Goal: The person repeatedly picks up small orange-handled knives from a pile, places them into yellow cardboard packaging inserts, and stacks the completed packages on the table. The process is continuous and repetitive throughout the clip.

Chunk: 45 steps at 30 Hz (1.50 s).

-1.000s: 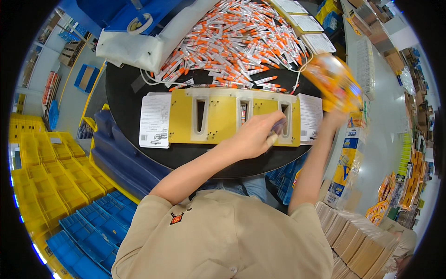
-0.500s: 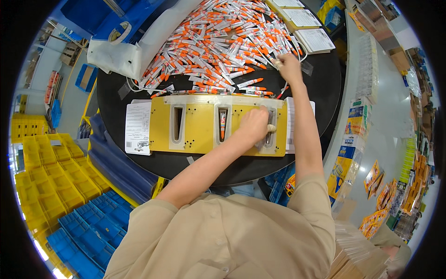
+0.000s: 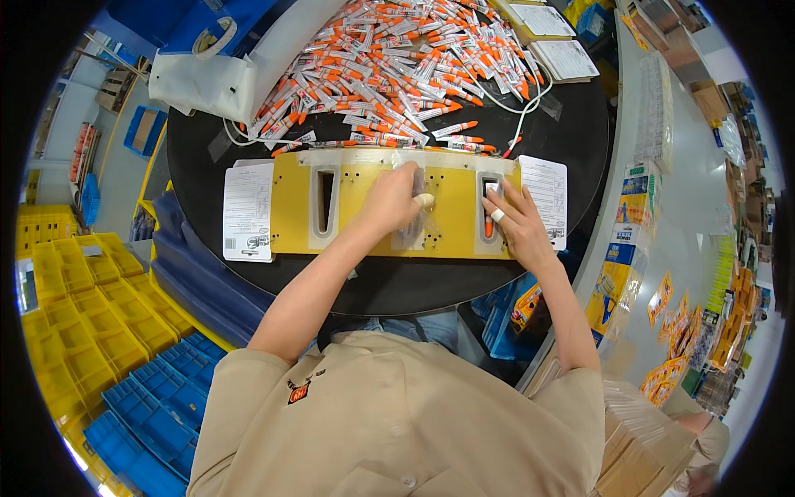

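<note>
Head view: the left hand (image 3: 391, 203) curls over the middle of the jig (image 3: 290, 207); I cannot tell what it grips. The right hand (image 3: 523, 228), fingers spread, is at a tube (image 3: 489, 227) slotted just left of its palm. Beyond both hands lies the tube pile (image 3: 389, 79).

An orange-tipped tube (image 3: 489, 226) lies in the yellow fixture (image 3: 453, 217) — rightmost slot.
</note>
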Each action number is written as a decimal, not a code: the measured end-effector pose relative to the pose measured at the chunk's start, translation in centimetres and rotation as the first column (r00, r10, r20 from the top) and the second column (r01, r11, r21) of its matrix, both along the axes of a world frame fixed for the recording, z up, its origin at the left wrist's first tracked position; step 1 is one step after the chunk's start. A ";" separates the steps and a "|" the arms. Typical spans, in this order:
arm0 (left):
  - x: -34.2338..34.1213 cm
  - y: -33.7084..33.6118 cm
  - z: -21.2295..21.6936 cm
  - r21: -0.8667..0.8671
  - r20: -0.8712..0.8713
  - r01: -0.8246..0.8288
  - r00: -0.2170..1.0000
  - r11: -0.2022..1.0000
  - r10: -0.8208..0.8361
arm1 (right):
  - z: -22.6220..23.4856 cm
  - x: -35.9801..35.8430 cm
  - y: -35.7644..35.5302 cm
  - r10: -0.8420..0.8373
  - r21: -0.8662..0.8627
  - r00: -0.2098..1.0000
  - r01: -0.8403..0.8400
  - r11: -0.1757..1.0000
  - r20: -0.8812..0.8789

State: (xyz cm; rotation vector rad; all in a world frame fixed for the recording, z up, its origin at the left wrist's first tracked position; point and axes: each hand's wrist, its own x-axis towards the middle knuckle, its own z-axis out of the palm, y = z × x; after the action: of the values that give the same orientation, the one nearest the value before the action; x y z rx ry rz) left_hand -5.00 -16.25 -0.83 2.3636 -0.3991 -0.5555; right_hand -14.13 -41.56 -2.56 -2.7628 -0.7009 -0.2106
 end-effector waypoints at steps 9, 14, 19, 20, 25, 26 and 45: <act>-0.3 2.6 0.1 0.155 0.164 -0.051 0.986 0.987 0.025 | -0.5 10.9 3.5 -0.058 0.276 0.997 0.071 0.958 -0.056; -0.6 5.8 0.1 -0.212 -0.032 -0.020 0.999 0.977 0.013 | -1.1 17.5 5.0 -0.057 -0.004 0.925 0.060 0.998 -0.376; -0.2 11.5 0.0 -0.168 0.121 -0.158 0.976 0.973 0.179 | 1.0 13.1 9.1 -0.214 0.451 0.945 0.308 0.837 -0.248; 0.2 12.1 0.1 -0.070 0.098 -0.150 0.983 0.986 0.157 | 1.1 11.5 10.5 -0.228 0.425 0.948 0.303 0.853 -0.220; 1.4 13.7 1.3 0.250 0.082 -0.144 0.988 0.958 0.127 | 0.3 6.1 15.0 -0.351 0.252 0.915 0.394 0.884 -0.200; 1.3 14.2 1.6 0.279 0.056 -0.166 0.986 0.946 0.156 | 0.1 5.5 15.4 -0.365 0.210 0.921 0.387 0.898 -0.138; 17.9 15.3 -0.3 0.340 0.509 -0.062 0.851 0.938 -0.129 | -6.2 0.4 -9.1 -0.919 -0.155 0.350 0.913 0.378 -0.179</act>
State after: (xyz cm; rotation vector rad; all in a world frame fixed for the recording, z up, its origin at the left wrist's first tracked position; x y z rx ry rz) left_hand 12.88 -0.97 -1.09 2.8473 -0.6295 0.0373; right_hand -13.71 -50.69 -8.78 -2.7706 1.0395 -0.0656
